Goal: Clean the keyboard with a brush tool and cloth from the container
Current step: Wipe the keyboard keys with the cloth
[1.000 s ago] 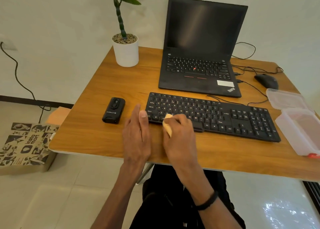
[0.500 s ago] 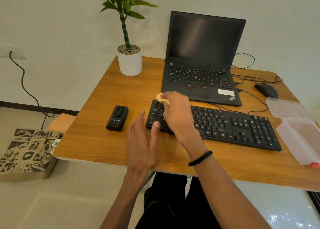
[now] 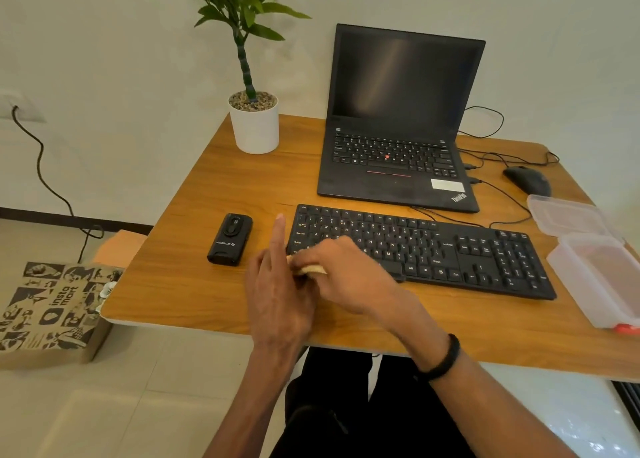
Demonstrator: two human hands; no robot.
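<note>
The black keyboard lies on the wooden surface, near the person's edge and just in front of an open black laptop with a dark screen. The right hand is closed around a pale, yellowish item at the keyboard's near-left corner; whether this item is the cloth or the brush tool cannot be told. The left hand is open, fingers extended, with 1 finger raised toward the keyboard's left end, and it touches the right hand near the pale item. A clear plastic container stands at the right edge of the surface, its lid lying just beyond it. A black mouse sits at the far right. A small black device rests left of the keyboard, apart from it. A potted plant stands at the far left. A printed paper bag sits on the floor to the left.
</note>
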